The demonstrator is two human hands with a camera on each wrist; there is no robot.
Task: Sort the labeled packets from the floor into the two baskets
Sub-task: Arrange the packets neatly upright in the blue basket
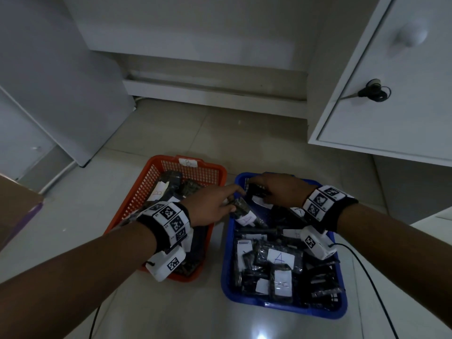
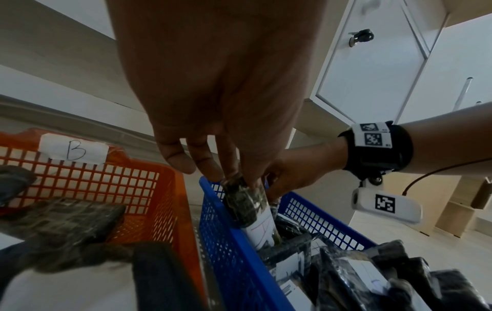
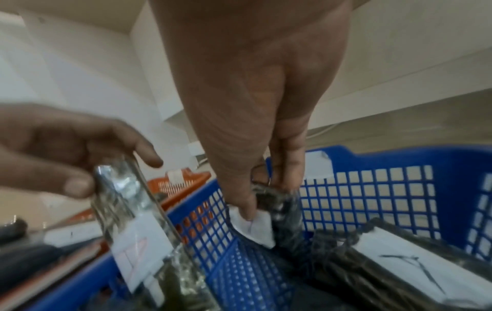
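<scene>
Both hands at the blue basket's (image 1: 226, 270) far-left corner. My left hand (image 1: 212, 206) pinches an A-labelled packet (image 1: 244, 214) by its top end; long axis tilts down into the basket, label end lowest (no drop yet). My right hand (image 1: 276, 189) grips a second packet (image 3: 269, 212) just behind it, against the far wall. The orange basket (image 1: 137, 199), marked B, sits just left.

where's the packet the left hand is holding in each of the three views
Head: the packet is at centre, over the blue basket's far left corner, pinched by the left hand.
Left wrist: the packet is at centre, below the fingers, label facing the camera.
Right wrist: the packet is at left, blurred.
Shared landmark: the blue basket's mesh wall.
</scene>
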